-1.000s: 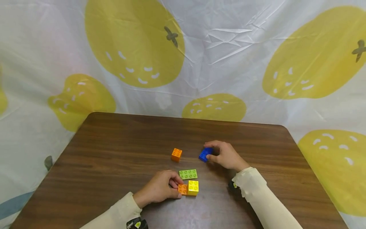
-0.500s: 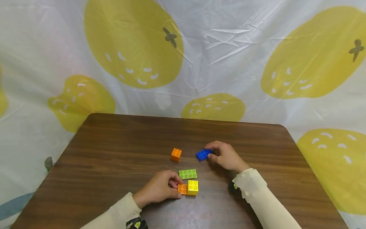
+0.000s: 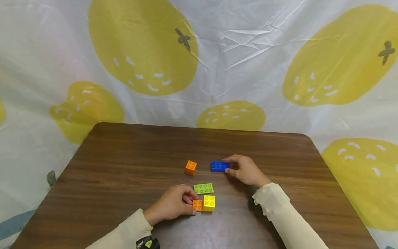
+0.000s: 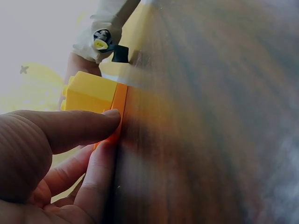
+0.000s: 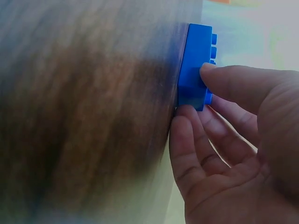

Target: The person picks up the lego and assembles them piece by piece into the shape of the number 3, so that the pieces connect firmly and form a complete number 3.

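Observation:
My left hand pinches the left end of a flat orange brick between thumb and fingers. A yellow two-by-two brick stands on that orange brick's right half; the left wrist view shows the yellow brick with its studs facing away from the table. Farther back, my right hand holds a blue two-by-four brick by its right end. In the right wrist view the thumb lies on the side of the blue brick, with fingertips at its end, close to the tabletop.
Between the hands lies a flat light green two-by-four brick, just behind the yellow one. An orange cube-shaped brick stands left of the blue brick. The brown wooden table backs onto a fruit-printed curtain.
The blue brick has turned from a slant to lie nearly straight left to right, its free end swinging left, with the right hand still on it. The left hand has stayed in place.

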{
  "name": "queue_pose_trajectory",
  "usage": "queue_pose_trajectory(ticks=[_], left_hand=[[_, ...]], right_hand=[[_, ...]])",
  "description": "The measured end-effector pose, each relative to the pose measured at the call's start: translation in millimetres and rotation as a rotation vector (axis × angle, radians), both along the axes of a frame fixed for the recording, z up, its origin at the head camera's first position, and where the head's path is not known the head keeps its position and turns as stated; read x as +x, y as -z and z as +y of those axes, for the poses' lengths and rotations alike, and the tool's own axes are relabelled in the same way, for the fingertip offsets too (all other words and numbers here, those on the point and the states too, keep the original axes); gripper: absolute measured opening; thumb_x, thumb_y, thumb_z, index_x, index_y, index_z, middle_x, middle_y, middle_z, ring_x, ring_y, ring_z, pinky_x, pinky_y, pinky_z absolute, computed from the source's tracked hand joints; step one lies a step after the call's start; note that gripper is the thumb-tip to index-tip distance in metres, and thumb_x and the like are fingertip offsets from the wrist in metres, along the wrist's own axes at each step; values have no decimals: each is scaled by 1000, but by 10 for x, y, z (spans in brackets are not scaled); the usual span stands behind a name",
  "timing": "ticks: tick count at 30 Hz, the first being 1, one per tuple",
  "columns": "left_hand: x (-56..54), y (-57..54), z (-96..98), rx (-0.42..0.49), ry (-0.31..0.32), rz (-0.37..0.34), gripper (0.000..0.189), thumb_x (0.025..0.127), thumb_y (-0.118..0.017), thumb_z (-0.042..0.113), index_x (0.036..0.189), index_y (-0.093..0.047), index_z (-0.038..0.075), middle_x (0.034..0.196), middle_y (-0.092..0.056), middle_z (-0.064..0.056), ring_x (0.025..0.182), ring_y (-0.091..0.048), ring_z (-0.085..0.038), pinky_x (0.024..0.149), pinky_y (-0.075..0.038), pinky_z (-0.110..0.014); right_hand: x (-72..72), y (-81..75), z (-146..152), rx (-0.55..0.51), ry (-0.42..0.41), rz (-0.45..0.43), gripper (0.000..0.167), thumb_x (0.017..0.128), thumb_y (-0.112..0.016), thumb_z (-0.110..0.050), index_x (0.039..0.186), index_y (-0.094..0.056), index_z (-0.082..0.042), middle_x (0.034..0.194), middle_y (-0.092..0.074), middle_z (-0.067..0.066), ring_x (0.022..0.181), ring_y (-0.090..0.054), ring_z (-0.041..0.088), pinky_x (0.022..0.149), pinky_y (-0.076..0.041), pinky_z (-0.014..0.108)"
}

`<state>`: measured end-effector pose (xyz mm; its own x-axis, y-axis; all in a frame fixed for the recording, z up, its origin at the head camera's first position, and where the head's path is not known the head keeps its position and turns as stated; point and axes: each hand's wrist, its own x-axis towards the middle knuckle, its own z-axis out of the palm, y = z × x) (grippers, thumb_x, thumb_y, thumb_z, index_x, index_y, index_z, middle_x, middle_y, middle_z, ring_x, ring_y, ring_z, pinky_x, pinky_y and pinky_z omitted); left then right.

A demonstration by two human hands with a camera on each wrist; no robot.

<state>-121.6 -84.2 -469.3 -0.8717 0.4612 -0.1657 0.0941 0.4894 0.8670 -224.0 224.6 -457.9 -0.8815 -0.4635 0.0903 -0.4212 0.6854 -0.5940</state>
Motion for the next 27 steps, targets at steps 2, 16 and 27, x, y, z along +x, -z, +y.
queue_pose_trajectory(ticks=[2,16,27], left_hand=[[-4,-6,-5,-3,2,1,31,77,-95,13,102,-77,14,94,-68,2,84,-65,-12,71,-55,-22],[-1,-39,-2,1,-1,-7,30,77,-94,14,102,-77,14,92,-69,3,83,-65,-13,71,-55,-22],[-6,-13,-9,3,3,13,30,77,-95,13,102,-77,15,92,-69,4,83,-65,-11,72,-55,-22]], right_hand=[[0,2,-3,-2,4,-24,37,94,-81,-12,129,-73,-5,107,-76,6,90,-68,13,78,-57,29],[13,-1,6,13,9,-8,35,93,-82,-17,126,-76,-8,105,-78,4,92,-69,13,85,-58,37],[44,-11,11,-33,18,-31,33,94,-81,-15,126,-76,-9,113,-78,5,102,-72,18,94,-59,43]])
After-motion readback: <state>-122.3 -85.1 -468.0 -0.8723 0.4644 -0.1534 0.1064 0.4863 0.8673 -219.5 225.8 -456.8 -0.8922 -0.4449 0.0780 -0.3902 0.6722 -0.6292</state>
